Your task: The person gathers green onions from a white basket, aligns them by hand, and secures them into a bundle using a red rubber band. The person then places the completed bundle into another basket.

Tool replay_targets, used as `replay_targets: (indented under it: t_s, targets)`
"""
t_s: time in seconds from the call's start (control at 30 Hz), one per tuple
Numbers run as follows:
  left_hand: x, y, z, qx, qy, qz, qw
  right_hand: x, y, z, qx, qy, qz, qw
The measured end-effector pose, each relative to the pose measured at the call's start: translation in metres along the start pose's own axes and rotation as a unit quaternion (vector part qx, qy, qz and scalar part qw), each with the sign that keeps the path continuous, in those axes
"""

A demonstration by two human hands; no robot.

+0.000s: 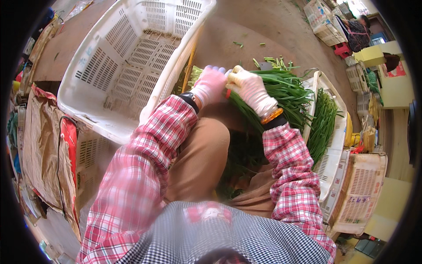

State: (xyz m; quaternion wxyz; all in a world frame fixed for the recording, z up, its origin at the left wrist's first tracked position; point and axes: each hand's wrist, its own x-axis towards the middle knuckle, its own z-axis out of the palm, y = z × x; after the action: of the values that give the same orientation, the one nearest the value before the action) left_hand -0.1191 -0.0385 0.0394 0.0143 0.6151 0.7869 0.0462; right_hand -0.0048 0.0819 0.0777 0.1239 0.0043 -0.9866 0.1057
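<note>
My left hand [211, 84], in a striped knit glove, is closed around a bunch of garlic-chive-like greens. Its pale stalk ends [196, 75] stick out to the left. Close beside it, my gloved right hand [249, 87] has curled fingers meeting the left fingertips. A red band [228, 93] shows just below those fingers; whether they pinch it is hidden. Green leaves [244, 107] trail from the bunch under my right wrist. A larger pile of the same greens [286, 92] lies to the right of my right hand.
A large white plastic crate [108, 125] stands at left. Another white crate [333, 175] at right holds more greens [324, 125]. Cut stalk pieces [280, 62] lie beside a dark flat piece [265, 66]. Stacked crates [359, 194] stand at right; a person [358, 34] sits far off.
</note>
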Motion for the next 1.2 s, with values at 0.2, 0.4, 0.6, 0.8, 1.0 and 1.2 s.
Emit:
replay_targets:
  t_s: [0.2,0.4,0.6,0.8,1.0,1.2]
  targets:
    - [0.003,-0.001,0.011,0.034,0.003,-0.008,0.999,0.029,0.023,-0.016,0.035,-0.158,-0.014,0.987]
    - [0.002,0.001,0.008,0.034,-0.022,-0.011,0.999,0.040,0.022,-0.025,0.216,-0.296,0.146,0.919]
    - [-0.008,-0.007,-0.011,-0.024,0.000,0.054,0.998,0.033,0.035,-0.017,0.241,-0.270,0.143,0.921]
    - [-0.012,-0.001,-0.005,-0.010,0.002,0.052,0.999,0.028,0.034,-0.020,0.086,-0.178,-0.025,0.980]
    - [-0.007,0.000,-0.003,-0.049,0.039,0.035,0.997,0.030,0.061,-0.003,0.192,-0.199,0.038,0.960]
    - [-0.011,-0.006,0.008,-0.081,0.094,0.044,0.991,0.031,0.063,-0.003,0.291,-0.239,0.085,0.922]
